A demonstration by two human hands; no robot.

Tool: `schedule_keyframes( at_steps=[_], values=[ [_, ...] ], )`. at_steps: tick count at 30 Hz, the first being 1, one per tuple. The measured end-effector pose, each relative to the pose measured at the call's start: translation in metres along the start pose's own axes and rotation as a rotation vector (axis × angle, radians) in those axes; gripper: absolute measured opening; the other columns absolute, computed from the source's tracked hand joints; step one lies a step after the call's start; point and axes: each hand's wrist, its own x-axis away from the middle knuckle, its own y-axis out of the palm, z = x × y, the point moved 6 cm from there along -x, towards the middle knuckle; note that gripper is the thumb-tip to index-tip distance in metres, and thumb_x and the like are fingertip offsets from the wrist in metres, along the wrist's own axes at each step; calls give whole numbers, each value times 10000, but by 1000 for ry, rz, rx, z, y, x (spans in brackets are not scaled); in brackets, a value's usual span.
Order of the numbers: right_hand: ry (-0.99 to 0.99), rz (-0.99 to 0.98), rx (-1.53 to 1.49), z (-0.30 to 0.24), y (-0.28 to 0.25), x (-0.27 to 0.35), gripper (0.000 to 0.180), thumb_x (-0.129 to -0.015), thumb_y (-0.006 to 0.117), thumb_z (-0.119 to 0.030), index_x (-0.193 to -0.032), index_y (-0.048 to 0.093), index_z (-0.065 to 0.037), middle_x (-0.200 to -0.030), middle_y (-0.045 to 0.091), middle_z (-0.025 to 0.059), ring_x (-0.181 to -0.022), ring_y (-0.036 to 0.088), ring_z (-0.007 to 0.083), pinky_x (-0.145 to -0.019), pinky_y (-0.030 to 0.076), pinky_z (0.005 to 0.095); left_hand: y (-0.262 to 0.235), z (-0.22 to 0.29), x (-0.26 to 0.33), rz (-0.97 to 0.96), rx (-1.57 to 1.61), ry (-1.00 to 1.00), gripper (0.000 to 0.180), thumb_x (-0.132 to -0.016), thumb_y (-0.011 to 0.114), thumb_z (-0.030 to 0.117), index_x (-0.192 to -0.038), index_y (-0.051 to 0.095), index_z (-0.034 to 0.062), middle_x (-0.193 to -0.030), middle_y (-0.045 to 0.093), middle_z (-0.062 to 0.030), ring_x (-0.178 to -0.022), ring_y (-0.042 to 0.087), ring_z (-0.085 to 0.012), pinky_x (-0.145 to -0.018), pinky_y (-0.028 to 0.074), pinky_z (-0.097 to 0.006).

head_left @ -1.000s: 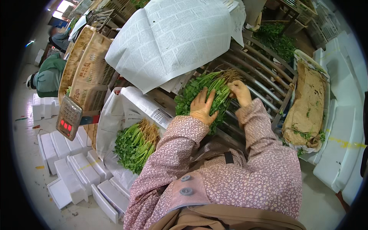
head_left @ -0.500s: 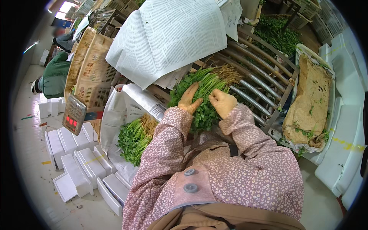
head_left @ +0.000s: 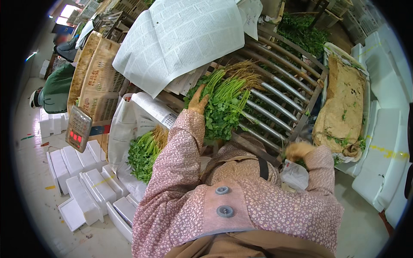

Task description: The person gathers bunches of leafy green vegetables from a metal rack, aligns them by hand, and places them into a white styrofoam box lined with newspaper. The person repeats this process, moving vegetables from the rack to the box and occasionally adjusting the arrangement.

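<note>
A bunch of leafy greens (head_left: 223, 101), with bright green stems and stringy tan roots, lies on a slatted rack of metal bars (head_left: 275, 101). Its roots point to the far right and its leaves toward me. My left hand (head_left: 198, 101) rests on the left side of the bunch, fingers stretched along it and thumb apart. Off to the right, beyond the rack's near corner, my right hand (head_left: 300, 150) is smeared by motion, so its fingers cannot be read. Just below it is a clear plastic bag (head_left: 294, 175) with something pale inside.
Large printed paper sheets (head_left: 180, 38) cover the far left of the rack. A second bunch of greens (head_left: 146, 155) lies on paper at left, near a digital scale (head_left: 78, 129) and plastic crate (head_left: 101, 81). White foam boxes (head_left: 94, 185) stand left; brown paper (head_left: 342, 107) covers a container right.
My right hand has left the greens and swung right and toward me, past the rack's edge. My left hand stays on the bunch. The plastic bag has come into view.
</note>
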Motion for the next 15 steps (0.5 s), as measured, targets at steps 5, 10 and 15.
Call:
schedule_keyframes(
  at_steps=[5, 10, 15],
  values=[
    [-113, 488, 323, -135, 12, -14, 567, -819, 642, -482, -1227, 573, -94, -1140, 651, 90, -1030, 625, 263, -931, 466, 381, 2, 3, 7, -28, -12, -24, 581, -937, 548, 196, -1450, 296, 95, -1490, 281, -180, -1383, 248, -323, -1116, 236, -385],
    [-421, 638, 609, -190, 71, -99, 335, -876, 598, -340, -1093, 637, -87, -962, 684, 137, -843, 666, 286, -748, 528, 385, -2, 87, 14, -73, -758, 76, 759, -850, 631, 146, -1478, 208, 196, -1489, 271, -177, -1361, 287, -347, -1114, 262, -431],
    [-749, 338, 859, -172, 150, -68, 277, -892, 562, -294, -1043, 665, -86, -851, 698, 102, -667, 672, 243, -641, 554, 346, 41, 116, 16, -392, -1289, 402, 831, -776, 537, -70, -1425, 286, 383, -1538, 196, -63, -1418, 159, -304, -1136, 202, -486]
  ],
)
